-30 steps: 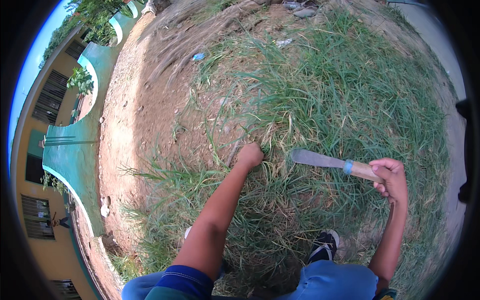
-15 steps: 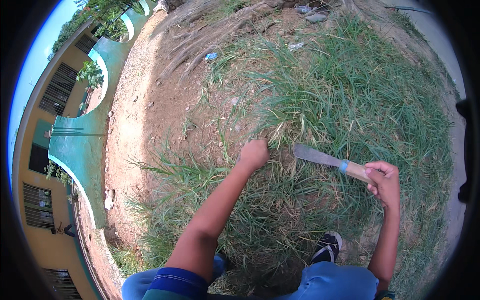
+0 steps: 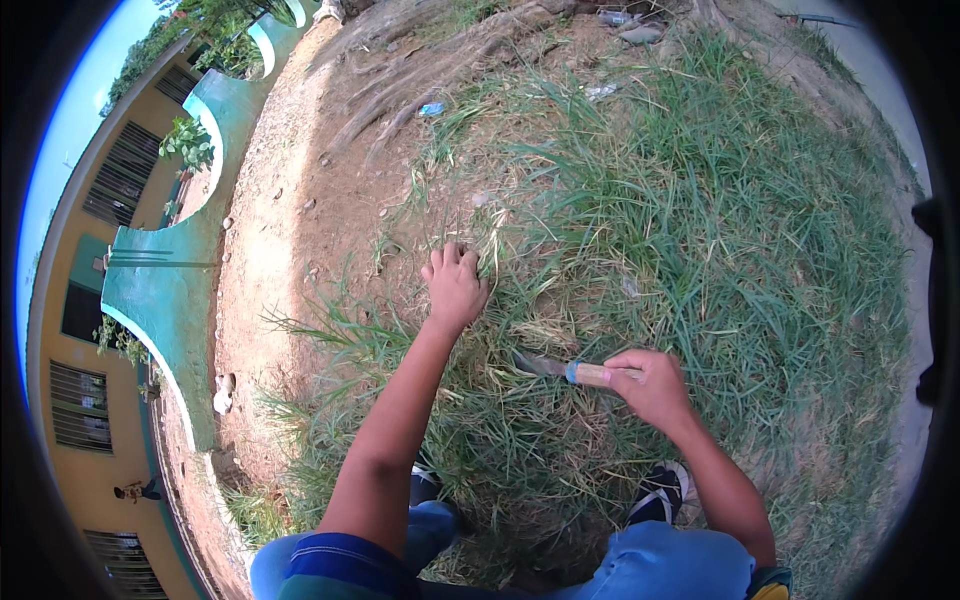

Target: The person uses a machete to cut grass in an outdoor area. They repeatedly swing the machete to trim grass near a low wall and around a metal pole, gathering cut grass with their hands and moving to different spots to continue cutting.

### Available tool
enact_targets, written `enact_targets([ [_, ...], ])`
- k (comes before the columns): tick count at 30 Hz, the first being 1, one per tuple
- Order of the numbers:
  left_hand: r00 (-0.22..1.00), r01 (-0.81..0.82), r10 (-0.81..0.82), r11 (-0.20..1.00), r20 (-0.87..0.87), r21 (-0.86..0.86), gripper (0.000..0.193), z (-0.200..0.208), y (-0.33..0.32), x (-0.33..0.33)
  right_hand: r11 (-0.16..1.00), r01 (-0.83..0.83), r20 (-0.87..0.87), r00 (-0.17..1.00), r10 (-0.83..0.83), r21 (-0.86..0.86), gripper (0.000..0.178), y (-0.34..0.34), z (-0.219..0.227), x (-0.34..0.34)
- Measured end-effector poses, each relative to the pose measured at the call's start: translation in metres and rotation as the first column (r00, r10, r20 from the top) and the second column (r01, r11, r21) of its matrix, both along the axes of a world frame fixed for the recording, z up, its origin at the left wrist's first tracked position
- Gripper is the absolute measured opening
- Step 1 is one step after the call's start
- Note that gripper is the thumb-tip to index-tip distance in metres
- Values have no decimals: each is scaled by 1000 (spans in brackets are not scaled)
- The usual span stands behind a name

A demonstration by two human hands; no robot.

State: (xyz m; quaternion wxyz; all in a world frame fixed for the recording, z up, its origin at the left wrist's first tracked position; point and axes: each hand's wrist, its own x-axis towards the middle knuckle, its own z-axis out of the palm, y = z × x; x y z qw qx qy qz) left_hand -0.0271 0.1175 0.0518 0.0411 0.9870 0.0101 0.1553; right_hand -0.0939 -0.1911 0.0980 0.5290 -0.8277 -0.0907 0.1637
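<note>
My right hand (image 3: 652,388) is closed round the wooden handle of a short machete (image 3: 596,374). A blue band wraps the handle where it meets the dull grey blade. The blade points left, low among the grass (image 3: 700,210), and its tip partly sinks between the stems. Farther off and to the left, my left hand (image 3: 457,287) is at the edge of the grass patch, by the bare soil. Its fingers curl down on some pale grass blades, and the fingertips are mostly hidden.
Cut and flattened grass lies around my shoes (image 3: 658,492). Bare soil (image 3: 350,215) with tree roots (image 3: 430,60) and a blue scrap (image 3: 432,109) spreads beyond. A green scalloped wall (image 3: 165,280) runs along the left, with a building and a distant person (image 3: 137,491) behind it.
My left hand has moved away from me and slightly left, from a fist in the grass to the soil edge. My right hand has brought the machete left and lower, into the grass.
</note>
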Motion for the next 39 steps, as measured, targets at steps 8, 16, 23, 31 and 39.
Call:
enact_targets([
  [8,685,205,-307,952,-661,-229,61,-30,-110,-14,952,300,-135,943,-305,-59,12,-108,86,14],
  [16,586,482,-507,845,-632,-232,60,-63,-52,-54,889,441,36,897,-440,-122,13,-112,49,25],
  [23,855,277,-392,899,-339,-340,47,15,54,15,896,393,149,918,-368,-205,15,-107,43,21],
  [31,989,-122,140,963,-58,242,43,126,73,110,872,326,254,936,-243,-365,19,-72,59,32],
  [39,795,536,-574,816,-197,-218,16,9,-97,60,830,420,380,882,-278,-368,18,-54,82,-13],
])
